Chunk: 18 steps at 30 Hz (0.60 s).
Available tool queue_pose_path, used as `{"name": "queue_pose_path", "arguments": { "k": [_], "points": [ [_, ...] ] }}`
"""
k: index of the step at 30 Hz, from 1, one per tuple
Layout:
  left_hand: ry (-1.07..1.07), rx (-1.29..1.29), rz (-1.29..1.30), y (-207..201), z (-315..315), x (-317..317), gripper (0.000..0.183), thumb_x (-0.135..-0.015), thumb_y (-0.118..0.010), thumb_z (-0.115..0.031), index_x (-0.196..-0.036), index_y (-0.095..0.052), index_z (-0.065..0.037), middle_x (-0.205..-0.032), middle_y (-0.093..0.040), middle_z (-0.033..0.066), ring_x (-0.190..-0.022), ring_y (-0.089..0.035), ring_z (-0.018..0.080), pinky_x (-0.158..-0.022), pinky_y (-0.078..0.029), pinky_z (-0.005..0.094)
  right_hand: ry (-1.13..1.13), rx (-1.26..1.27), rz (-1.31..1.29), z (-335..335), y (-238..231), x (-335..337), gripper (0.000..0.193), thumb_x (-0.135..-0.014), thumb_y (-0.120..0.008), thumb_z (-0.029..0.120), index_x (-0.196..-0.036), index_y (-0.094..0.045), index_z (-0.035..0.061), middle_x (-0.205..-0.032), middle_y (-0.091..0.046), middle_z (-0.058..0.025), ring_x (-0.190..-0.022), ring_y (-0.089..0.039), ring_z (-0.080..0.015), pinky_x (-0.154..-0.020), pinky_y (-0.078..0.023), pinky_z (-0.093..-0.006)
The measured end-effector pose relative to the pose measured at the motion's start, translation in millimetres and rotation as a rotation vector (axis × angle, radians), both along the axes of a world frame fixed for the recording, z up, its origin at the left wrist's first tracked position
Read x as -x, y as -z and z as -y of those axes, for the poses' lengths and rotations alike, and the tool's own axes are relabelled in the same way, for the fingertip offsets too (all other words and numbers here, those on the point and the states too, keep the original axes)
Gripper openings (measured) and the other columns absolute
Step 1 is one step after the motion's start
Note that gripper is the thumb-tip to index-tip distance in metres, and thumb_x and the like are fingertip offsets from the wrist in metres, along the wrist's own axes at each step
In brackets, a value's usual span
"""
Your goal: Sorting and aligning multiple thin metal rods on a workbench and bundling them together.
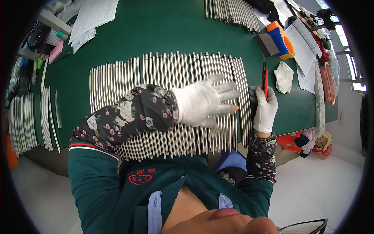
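Observation:
A wide row of slim silver metal rods (171, 140) lies side by side on a green table. My left hand (204, 102), in a white glove with bare thumb and finger tips showing, spreads its fingers flat over the right half of the row. Just beyond the row's right end, my gloved right hand (265, 111) closes around a slim red-and-black hand tool (265, 80). Its thin pointed metal tip faces away from me; its exact kind I cannot make out. My left forearm, in a flowered sleeve, hides part of the rods.
Right of the tool lies a crumpled white cloth (283, 77), with an orange-and-blue tape dispenser (281, 41) behind it. More rods lie at the far edge (230, 15) and at the left (23, 121). Printed sheets (93, 17) rest at the far left. The green tabletop (156, 35) shows between.

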<state>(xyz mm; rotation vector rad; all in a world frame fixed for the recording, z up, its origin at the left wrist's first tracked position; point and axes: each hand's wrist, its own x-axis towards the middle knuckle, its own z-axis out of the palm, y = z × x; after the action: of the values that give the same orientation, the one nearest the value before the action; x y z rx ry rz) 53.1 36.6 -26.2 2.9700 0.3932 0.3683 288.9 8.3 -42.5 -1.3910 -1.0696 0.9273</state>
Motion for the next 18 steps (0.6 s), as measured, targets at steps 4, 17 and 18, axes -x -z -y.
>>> {"name": "queue_pose_path", "arguments": {
  "k": [4,17,18],
  "points": [
    [0.028,-0.004,-0.016,3,2,-12,0.07,-0.08,-0.067,-0.054,-0.135,-0.053,-0.014,-0.146,-0.044,0.0125,-0.139,-0.037,0.0293,-0.116,-0.023,0.0554,0.041,-0.001,-0.127,23,-1,18,0.021,-0.098,-0.057,0.011,-0.111,-0.057,-0.0048,-0.107,-0.067,-0.0122,-0.092,-0.064,-0.0143,-0.087,-0.051,-0.0265],
    [0.044,-0.045,0.023,4,-11,-40,0.066,-0.083,-0.064,-0.056,-0.133,-0.056,-0.013,-0.145,-0.046,0.0105,-0.138,-0.037,0.0247,-0.115,-0.026,0.0504,0.026,0.023,-0.228,13,-10,0,0.017,-0.099,-0.055,0.014,-0.106,-0.056,-0.0012,-0.104,-0.068,-0.0151,-0.089,-0.068,-0.018,-0.08,-0.054,-0.0273],
    [0.041,-0.047,0.004,4,-11,-41,0.066,-0.084,-0.063,-0.056,-0.133,-0.056,-0.013,-0.145,-0.046,0.0104,-0.139,-0.037,0.0247,-0.116,-0.025,0.0506,0.026,0.025,-0.228,12,-9,-2,0.017,-0.099,-0.055,0.014,-0.106,-0.056,-0.0012,-0.104,-0.068,-0.0151,-0.089,-0.068,-0.018,-0.08,-0.054,-0.0273]
  ]
}}
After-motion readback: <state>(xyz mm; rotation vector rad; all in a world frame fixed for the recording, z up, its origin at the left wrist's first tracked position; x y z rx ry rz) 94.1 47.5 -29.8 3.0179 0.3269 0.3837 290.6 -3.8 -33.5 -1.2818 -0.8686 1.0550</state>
